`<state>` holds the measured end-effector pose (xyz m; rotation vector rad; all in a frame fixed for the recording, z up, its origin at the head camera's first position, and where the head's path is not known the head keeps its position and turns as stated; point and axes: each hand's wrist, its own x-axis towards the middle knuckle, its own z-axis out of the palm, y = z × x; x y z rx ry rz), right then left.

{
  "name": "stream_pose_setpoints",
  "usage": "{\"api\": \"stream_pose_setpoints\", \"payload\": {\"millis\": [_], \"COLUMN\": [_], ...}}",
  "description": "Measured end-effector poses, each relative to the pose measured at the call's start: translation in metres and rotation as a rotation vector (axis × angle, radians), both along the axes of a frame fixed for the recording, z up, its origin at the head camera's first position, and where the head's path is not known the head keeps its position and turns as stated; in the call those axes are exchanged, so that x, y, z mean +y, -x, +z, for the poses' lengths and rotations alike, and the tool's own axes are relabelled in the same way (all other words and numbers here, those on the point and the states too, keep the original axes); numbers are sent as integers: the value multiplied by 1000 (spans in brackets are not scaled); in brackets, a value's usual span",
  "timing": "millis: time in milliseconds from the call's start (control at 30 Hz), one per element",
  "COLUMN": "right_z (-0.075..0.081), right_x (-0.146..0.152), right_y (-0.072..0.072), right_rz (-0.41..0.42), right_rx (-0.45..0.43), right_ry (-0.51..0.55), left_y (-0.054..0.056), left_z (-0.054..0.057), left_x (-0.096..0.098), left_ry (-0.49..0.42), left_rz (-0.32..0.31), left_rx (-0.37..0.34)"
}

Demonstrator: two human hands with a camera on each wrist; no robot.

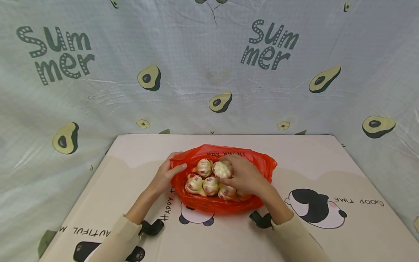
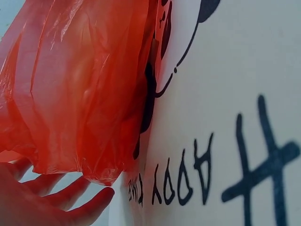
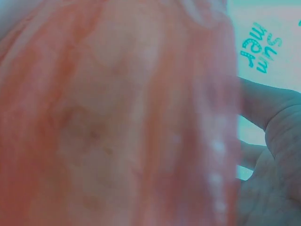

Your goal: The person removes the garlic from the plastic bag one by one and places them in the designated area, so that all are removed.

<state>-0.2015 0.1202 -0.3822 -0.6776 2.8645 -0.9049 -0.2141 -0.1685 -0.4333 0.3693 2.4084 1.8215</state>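
Note:
A red plastic bag lies on the table with its mouth spread wide, and several garlic bulbs show inside it. My left hand holds the bag's left edge, the thumb over the rim and the fingers outside. In the left wrist view, the fingers lie against the crinkled plastic. My right hand reaches into the bag and grips a garlic bulb at the back, thumb and fingers on its right side. Red plastic fills most of the right wrist view, hiding the fingertips there.
The light table has printed animals and lettering. Behind it hangs a pale cloth with avocado prints. Black wrist mounts sit on both wrists, close to the tabletop.

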Motion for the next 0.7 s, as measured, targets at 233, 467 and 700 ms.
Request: {"api": "stream_pose_setpoints", "payload": {"millis": [233, 467, 700], "right_z": [12, 19, 25], "right_x": [5, 11, 22], "right_y": [-4, -5, -4], "right_rz": [-26, -22, -17], "right_rx": [15, 47, 69], "right_ry": [46, 74, 131], "left_y": [-1, -1, -1], "left_z": [3, 2, 2], "left_x": [1, 1, 0], "left_ry": [17, 27, 1], "left_rz": [9, 9, 1], "left_rx": [5, -3, -23]}}
